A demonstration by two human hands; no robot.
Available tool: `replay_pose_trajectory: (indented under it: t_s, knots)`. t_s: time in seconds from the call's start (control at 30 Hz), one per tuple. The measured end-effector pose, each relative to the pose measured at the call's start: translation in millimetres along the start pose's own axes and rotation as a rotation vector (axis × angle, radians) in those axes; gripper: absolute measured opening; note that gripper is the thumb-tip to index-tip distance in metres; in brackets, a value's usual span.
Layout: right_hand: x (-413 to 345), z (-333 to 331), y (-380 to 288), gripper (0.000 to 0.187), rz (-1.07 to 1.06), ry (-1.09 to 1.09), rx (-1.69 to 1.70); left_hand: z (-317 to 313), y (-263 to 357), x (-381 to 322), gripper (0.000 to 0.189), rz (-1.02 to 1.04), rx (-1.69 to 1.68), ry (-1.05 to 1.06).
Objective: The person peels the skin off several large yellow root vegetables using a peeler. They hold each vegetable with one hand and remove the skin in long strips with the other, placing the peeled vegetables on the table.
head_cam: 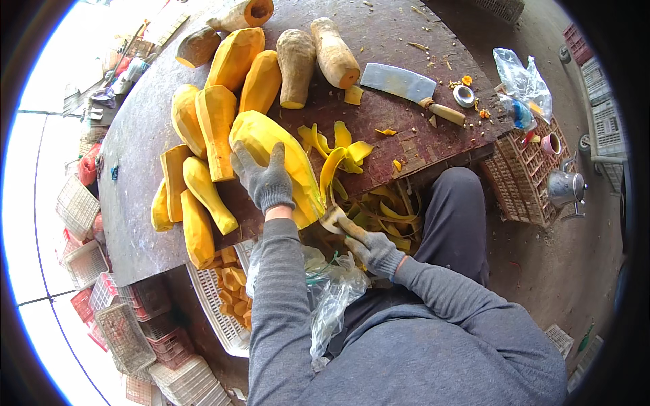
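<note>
My left hand [264, 175], in a grey knit glove, presses on a large, mostly peeled yellow squash [284, 157] at the table's near edge. In my gloved right hand [377, 251] is the wooden handle of a peeler [332, 221], its metal head at the squash's lower end. Strips of peel [337, 152] curl beside the squash. Several peeled squashes [216, 129] lie to the left, and unpeeled ones [297, 66] with cut ends lie farther back. A cleaver [398, 82] with a wooden handle rests on the table to the right.
The worn wooden table [137, 203] bears seeds and scraps. Below its edge are a white plastic basket [218, 314] of orange chunks, a peel pile [388, 210] and a clear plastic bag [335, 294]. A metal kettle [564, 188] stands on a crate [518, 177] at right.
</note>
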State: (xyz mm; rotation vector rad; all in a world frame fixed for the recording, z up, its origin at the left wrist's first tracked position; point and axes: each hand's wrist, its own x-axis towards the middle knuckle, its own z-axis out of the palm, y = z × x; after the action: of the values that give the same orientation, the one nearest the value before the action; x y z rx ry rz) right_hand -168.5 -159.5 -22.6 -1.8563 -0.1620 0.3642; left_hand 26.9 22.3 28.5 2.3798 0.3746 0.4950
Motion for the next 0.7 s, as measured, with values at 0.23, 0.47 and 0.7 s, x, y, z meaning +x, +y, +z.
replay_pose_trajectory:
  t_s: [0.23,0.47,0.7]
  knots:
    - [48,17,-2,0.051,-0.031,0.074,0.071,0,-7,0,0.095,0.022,-0.039,0.012]
    - [9,6,11,0.052,-0.004,0.033,0.109,1,-10,2,0.095,0.023,-0.036,0.004]
    - [19,14,13,0.054,-0.032,-0.049,-0.02,1,-16,2,0.096,0.023,-0.028,-0.007]
